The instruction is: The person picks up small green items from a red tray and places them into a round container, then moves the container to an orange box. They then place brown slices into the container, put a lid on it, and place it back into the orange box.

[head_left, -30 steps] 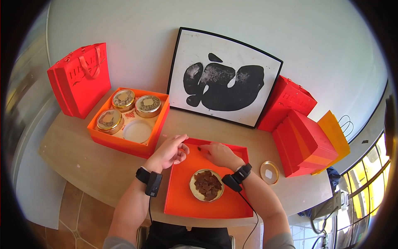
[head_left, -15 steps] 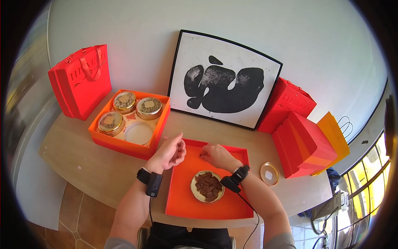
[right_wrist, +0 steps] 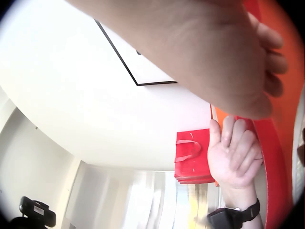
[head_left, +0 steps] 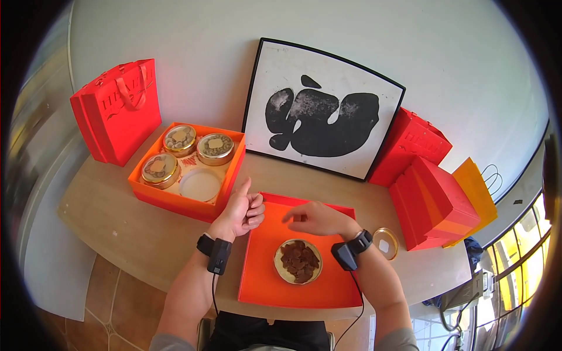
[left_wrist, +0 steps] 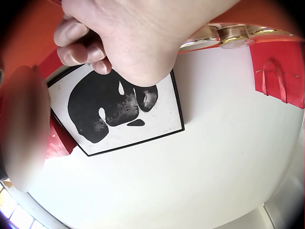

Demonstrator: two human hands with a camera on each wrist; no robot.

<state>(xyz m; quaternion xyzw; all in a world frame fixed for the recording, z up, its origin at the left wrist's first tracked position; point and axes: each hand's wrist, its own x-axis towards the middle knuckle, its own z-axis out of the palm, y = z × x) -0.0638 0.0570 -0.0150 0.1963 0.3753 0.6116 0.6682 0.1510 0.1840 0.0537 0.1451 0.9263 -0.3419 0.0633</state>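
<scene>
My left hand [head_left: 237,213] hovers at the left edge of a shallow orange box lid [head_left: 260,286], its thumb raised and fingers loosely curled, with nothing in them. Over the upper part of that lid is my right hand [head_left: 325,219], palm down, fingers bent and apart; no object shows in its grasp. Below the right hand, a round open tin [head_left: 279,270] rests in the lid, filled with thin brown flakes [head_left: 300,261]. In the right wrist view, the left palm [right_wrist: 233,164] faces the camera and is bare.
An orange gift box [head_left: 170,199] at left holds three gold-rimmed tins and an empty round recess [head_left: 200,184]. A round gold-edged cover [head_left: 384,236] lies at right. Red bags [head_left: 120,114] and a red box [head_left: 433,202] flank a framed black-and-white picture [head_left: 319,120] against the wall.
A small dark piece seen at my right fingertips a second ago no longer shows. The right hand's fingers have spread and it has shifted slightly right; the left thumb has lifted.
</scene>
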